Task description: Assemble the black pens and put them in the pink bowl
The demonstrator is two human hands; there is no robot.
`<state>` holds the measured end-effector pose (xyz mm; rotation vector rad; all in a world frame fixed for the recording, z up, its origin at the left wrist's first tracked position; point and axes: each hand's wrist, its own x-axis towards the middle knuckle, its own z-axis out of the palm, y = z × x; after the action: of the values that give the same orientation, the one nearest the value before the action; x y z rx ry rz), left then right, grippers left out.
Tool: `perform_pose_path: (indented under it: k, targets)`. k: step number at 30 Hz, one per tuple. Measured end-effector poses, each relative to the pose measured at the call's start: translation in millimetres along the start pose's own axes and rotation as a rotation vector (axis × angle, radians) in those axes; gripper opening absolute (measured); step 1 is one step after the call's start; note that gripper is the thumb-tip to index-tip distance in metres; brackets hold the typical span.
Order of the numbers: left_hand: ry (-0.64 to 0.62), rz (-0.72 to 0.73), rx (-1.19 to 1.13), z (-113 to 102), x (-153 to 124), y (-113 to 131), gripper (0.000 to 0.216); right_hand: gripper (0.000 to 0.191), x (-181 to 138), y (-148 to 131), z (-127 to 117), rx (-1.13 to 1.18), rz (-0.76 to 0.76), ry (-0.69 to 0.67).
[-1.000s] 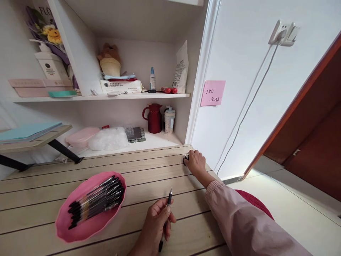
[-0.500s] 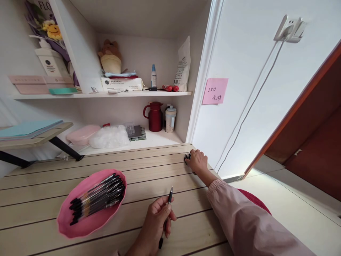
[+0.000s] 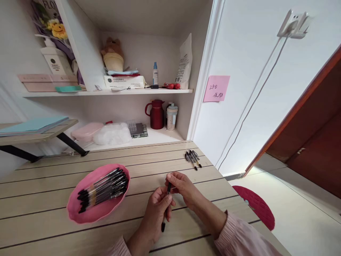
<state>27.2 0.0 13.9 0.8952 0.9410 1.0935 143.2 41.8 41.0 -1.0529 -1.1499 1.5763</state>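
My left hand [image 3: 157, 209] is closed around a black pen [image 3: 165, 208], held upright over the wooden table [image 3: 53, 199]. My right hand [image 3: 182, 188] pinches the top end of the same pen. To the left sits a pink bowl [image 3: 98, 209] holding several black pens [image 3: 102, 190]. A small group of black pens [image 3: 193, 159] lies near the table's far right corner, apart from both hands.
Shelves behind the table hold a red jug [image 3: 155, 114], a white cup [image 3: 172, 116], a plastic bag [image 3: 112, 133] and a pink box [image 3: 86, 131]. A pink sticky note [image 3: 216, 89] is on the wall. A red stool [image 3: 257, 206] stands at the right.
My right hand left the pens at the far right corner and came back to the pen in my left hand, now gripping its top. The camera shifted slightly.
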Motion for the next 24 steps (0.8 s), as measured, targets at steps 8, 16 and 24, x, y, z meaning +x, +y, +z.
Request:
perform_pose_path:
  k: [8,16,24]
  targets:
    - [0.115,0.057,0.079,0,1,-4,0.031,0.036,9,15,8,0.052,-0.119,0.173]
    - [0.038,0.008,0.069,-2,1,-3,0.029,0.036,2,13,4,0.192,-0.079,0.047]
    - [0.029,0.016,0.068,-3,2,-4,0.027,0.037,2,13,2,0.154,-0.061,0.042]
